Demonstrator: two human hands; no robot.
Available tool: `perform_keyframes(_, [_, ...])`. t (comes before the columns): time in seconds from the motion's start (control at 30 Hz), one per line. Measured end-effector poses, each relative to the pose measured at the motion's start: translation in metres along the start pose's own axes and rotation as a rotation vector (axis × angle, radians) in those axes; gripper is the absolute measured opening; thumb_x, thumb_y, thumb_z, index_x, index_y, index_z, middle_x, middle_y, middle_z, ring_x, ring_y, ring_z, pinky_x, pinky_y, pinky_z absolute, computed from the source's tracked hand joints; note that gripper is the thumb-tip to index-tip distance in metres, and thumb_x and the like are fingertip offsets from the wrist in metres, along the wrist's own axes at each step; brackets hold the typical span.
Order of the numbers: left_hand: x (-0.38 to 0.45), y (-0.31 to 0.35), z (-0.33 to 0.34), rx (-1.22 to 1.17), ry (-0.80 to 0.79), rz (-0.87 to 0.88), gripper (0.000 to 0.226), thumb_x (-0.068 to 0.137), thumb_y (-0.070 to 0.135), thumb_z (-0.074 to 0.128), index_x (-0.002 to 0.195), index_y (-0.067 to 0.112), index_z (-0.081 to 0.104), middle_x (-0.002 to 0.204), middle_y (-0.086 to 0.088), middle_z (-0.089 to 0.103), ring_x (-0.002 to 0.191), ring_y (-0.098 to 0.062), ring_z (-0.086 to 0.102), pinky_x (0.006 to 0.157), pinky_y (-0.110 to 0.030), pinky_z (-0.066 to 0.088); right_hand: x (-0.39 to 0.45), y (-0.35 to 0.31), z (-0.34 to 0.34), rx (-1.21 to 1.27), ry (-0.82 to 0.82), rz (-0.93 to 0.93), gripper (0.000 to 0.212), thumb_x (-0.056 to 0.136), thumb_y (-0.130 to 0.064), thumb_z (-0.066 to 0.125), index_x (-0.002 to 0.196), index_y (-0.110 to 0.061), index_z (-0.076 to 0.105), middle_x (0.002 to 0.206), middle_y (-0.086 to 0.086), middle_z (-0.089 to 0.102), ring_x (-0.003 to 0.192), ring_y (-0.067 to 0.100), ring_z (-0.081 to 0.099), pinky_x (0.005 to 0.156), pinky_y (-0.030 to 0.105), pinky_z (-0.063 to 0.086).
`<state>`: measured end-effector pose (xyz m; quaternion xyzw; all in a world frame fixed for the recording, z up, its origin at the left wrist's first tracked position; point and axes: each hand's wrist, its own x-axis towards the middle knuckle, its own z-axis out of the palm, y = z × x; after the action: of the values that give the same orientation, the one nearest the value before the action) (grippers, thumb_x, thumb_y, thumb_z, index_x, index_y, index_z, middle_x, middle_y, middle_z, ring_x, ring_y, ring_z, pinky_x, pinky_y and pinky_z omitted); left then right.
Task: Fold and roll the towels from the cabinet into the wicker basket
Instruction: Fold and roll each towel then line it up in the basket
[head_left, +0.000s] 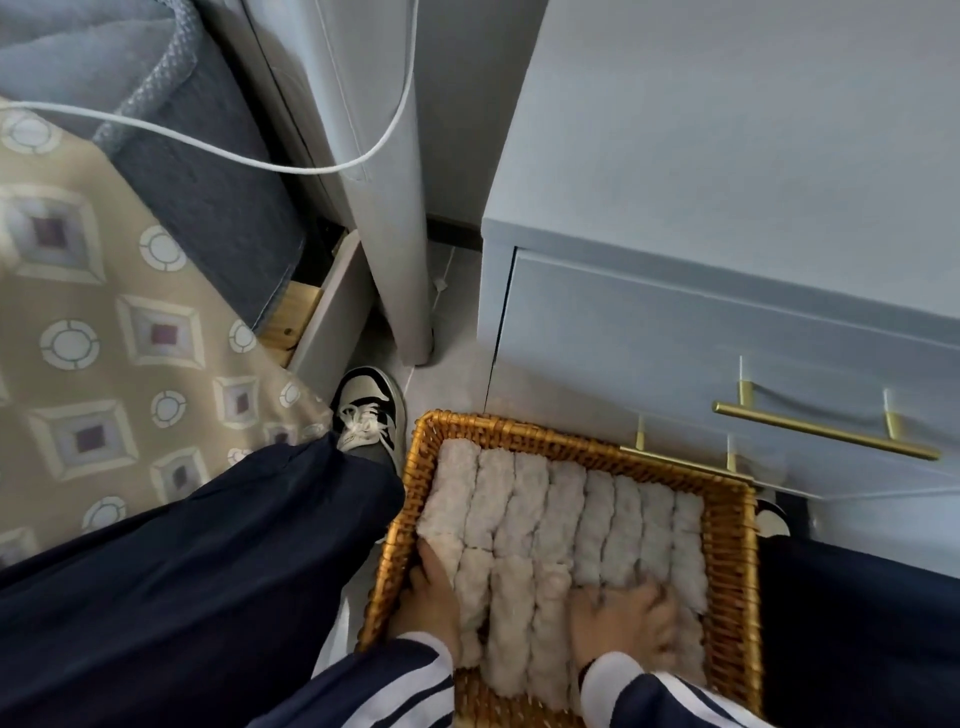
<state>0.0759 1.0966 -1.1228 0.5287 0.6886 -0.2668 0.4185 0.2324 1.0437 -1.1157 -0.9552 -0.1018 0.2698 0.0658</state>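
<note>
Inside basket: towels (561, 525) lie rolled in two rows, packed side by side, nearly filling the basket (727, 582).
Roll axis: each roll's long axis runs from the person toward the cabinet (727, 322).
Left hand (428, 597): fingers straight, pressed flat on the leftmost rolls beside the basket's left wall; grips nothing.
Right hand (626, 618): blurred; fingers spread on top of the near-row rolls right of centre; grip cannot be told.
Nearer hand: right, for the gap-side rolls by the right wall.
Surface: basket rests on the floor (452, 322), touching or just beside the cabinet front.
Room: tight; legs flank the basket, bed (104, 338) to the left.
Judgement: packing looks nearly complete.
</note>
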Motion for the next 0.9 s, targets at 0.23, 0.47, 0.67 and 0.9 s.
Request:
perform_keyframes(0.23, [-0.007,-0.004,0.004,-0.11,0.022,0.097,0.144,0.063,0.066,0.069,0.129,0.018,-0.049,0.155,-0.008,-0.008,0.142,-0.028,0.016,0.113,-0.035,0.021,-0.015,0.007,0.003,0.274,0.026,0.214,0.11,0.045,-0.053,0.065,0.142,-0.015,0.027,0.149,0.019,0.019,0.138,0.032,0.015,0.112,0.042,0.005])
perform_keyframes(0.47, [-0.006,0.001,0.01,0.143,0.054,0.269,0.065,0.099,0.054,0.007,0.152,0.019,-0.001,0.156,-0.011,0.021,0.141,-0.026,0.026,0.116,-0.036,0.011,-0.007,0.022,0.008,-0.054,-0.167,0.176,0.129,0.059,-0.07,0.071,0.15,-0.017,-0.004,0.149,0.017,0.02,0.136,0.033,0.025,0.11,0.039,0.022])
perform_keyframes(0.67, [-0.017,0.006,0.004,-0.1,-0.052,0.004,0.134,0.072,0.065,0.064,0.134,0.016,-0.045,0.155,-0.011,-0.012,0.143,-0.032,0.014,0.116,-0.043,0.014,0.0,0.016,0.0,-0.267,-0.284,0.096,0.13,0.069,-0.072,0.063,0.147,-0.006,-0.017,0.155,0.017,0.005,0.143,0.032,0.016,0.113,0.035,0.02])
perform_keyframes(0.9, [-0.044,0.035,0.031,0.276,0.235,0.524,0.082,0.088,0.04,0.037,0.149,0.008,-0.007,0.156,-0.003,-0.024,0.141,-0.021,-0.023,0.116,-0.045,0.001,0.007,-0.003,-0.011,-0.255,-0.351,0.146,0.133,0.068,-0.063,0.072,0.145,0.002,-0.015,0.155,0.018,0.002,0.144,0.03,0.011,0.114,0.034,0.019])
